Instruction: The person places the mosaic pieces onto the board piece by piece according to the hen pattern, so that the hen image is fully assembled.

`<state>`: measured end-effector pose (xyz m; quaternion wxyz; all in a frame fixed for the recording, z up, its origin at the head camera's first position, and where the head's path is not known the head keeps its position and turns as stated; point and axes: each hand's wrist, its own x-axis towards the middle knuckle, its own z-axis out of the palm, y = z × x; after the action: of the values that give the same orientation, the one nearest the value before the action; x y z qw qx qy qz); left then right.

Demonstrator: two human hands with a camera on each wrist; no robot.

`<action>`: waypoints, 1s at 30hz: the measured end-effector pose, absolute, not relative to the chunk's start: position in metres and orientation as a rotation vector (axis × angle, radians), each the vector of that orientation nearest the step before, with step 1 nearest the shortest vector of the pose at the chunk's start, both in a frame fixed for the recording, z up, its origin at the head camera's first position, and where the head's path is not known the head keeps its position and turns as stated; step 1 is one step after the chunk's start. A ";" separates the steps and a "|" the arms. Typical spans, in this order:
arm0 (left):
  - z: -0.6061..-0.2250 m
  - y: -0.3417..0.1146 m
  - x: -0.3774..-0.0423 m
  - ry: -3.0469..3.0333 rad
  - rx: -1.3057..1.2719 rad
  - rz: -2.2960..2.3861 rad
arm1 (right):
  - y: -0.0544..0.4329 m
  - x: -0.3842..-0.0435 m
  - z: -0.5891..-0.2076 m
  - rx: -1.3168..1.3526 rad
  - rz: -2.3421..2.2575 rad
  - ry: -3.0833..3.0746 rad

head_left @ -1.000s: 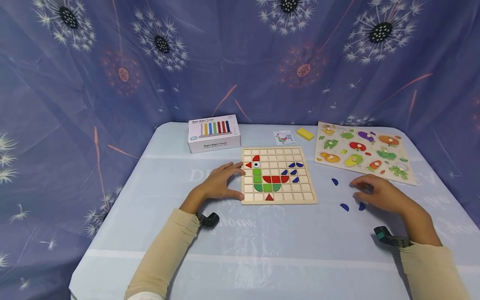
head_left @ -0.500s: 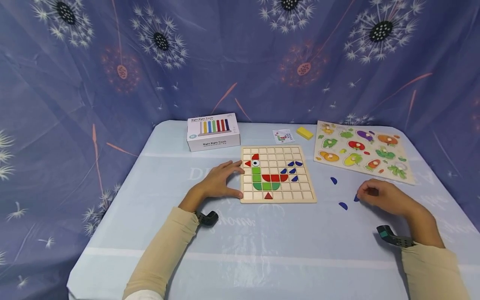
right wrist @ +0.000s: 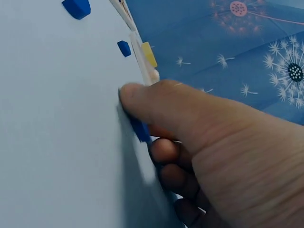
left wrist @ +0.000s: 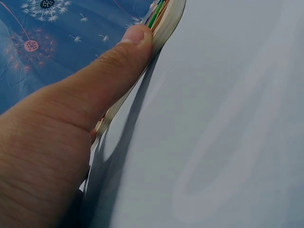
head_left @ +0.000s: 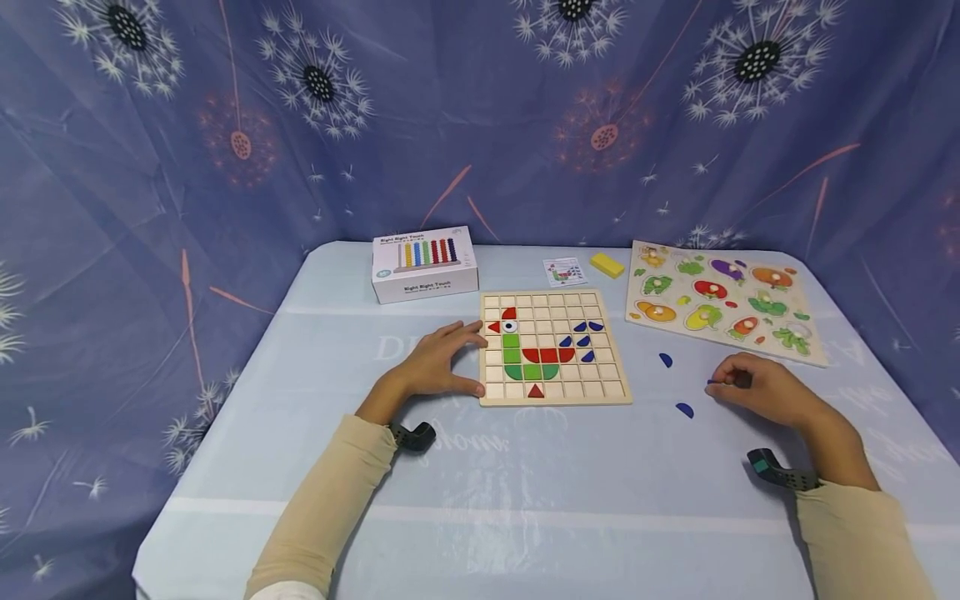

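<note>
My left hand (head_left: 435,362) rests at the left edge of a wooden grid board (head_left: 557,398), fingers on the side and thumb at the near corner. In the left wrist view the thumb (left wrist: 111,66) touches the board's rim. Red, green and blue pieces form a bird shape on the grid, with a round eye piece (head_left: 510,326). To the right, my right hand (head_left: 765,390) pinches a blue half-circle piece (right wrist: 138,127) between thumb and fingers, mostly hidden by them. Two more blue half-circles lie left of that hand, one farther back (head_left: 666,360) and one nearer (head_left: 685,410).
Behind the board are a white abacus box (head_left: 425,265), a small picture card (head_left: 564,272) and a yellow block (head_left: 607,266). A vegetable puzzle board (head_left: 678,287) lies at the back right. A blue dandelion-print curtain (head_left: 495,108) hangs behind the table.
My right hand has closed its thumb and fingers on the nearby blue half-circle and picked it up, shifting slightly. The left hand stays at the board's edge.
</note>
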<state>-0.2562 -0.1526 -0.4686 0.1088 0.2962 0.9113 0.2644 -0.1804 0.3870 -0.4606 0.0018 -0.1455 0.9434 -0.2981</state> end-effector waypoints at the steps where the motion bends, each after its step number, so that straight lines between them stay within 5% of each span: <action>1: -0.468 -0.152 -0.256 2.678 0.869 0.781 | 0.387 -0.180 -0.460 -0.434 -0.926 2.963; 30: -0.467 -0.153 -0.255 2.679 0.870 0.770 | 0.373 -0.186 -0.460 -0.531 -0.871 3.071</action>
<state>-0.2553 -0.1528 -0.4671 0.1105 0.2962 0.9118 0.2621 -0.1861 0.3733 -0.4598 -0.0473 -0.1638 0.9480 -0.2688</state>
